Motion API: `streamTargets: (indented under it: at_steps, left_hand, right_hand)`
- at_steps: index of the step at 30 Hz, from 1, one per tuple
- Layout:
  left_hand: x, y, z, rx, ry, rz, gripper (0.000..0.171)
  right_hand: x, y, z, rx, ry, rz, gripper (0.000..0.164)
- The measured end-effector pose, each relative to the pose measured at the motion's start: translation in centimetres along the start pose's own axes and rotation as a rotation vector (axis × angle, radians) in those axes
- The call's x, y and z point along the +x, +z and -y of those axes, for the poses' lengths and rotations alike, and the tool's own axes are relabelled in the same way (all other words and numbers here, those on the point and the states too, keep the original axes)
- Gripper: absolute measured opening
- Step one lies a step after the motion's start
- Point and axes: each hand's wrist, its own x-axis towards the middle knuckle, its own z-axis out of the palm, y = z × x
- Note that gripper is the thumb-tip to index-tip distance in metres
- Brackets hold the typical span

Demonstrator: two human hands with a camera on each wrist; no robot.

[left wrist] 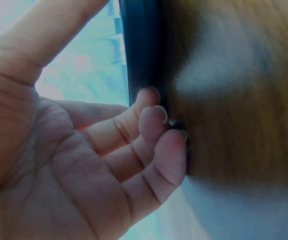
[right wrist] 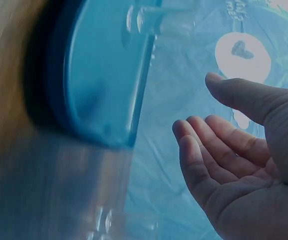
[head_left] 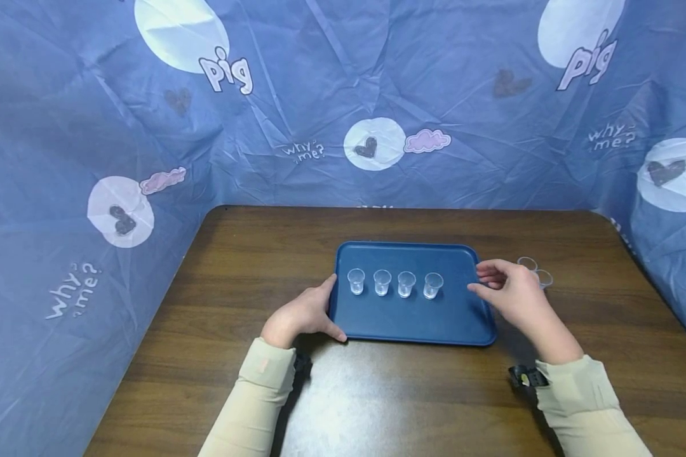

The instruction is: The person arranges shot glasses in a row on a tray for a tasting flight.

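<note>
A blue rectangular tray (head_left: 411,324) lies on the table with several small clear plastic cups (head_left: 382,282) standing upright on it in a row. My left hand (head_left: 303,312) grips the tray's near left corner, fingers along the left side and thumb at the front edge. In the left wrist view, the curled fingertips (left wrist: 169,155) meet the tray's dark edge. Over the tray's right edge hovers my right hand (head_left: 514,292), its thumb apart from the bent, relaxed fingers and nothing between them. Just beyond that hand stand two more clear cups (head_left: 544,278), partly hidden by it.
The brown wooden table (head_left: 251,254) extends around the tray on all sides. A blue printed cloth (head_left: 297,76) hangs behind the table and along both sides. Dark straps with small devices (head_left: 528,377) sit at both wrists.
</note>
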Motion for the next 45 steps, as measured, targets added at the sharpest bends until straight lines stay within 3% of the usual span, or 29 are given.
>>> streamTargets:
  at_steps: [12,29,45]
  left_hand:
    - [0.1,0.1,0.0,0.002,-0.009,0.01,0.132]
    - [0.1,-0.1,-0.1,0.0,-0.015,0.012,0.132]
    - [0.0,0.0,-0.2,0.0,-0.017,0.009,0.132]
  right_hand:
    - [-1.2,-3.1,-2.5,-0.044,0.003,-0.149,0.035]
    - [-2.2,-6.5,-5.9,-0.054,0.054,-0.241,0.039]
    - [-2.1,-6.7,-8.1,-0.127,0.126,-0.211,0.044]
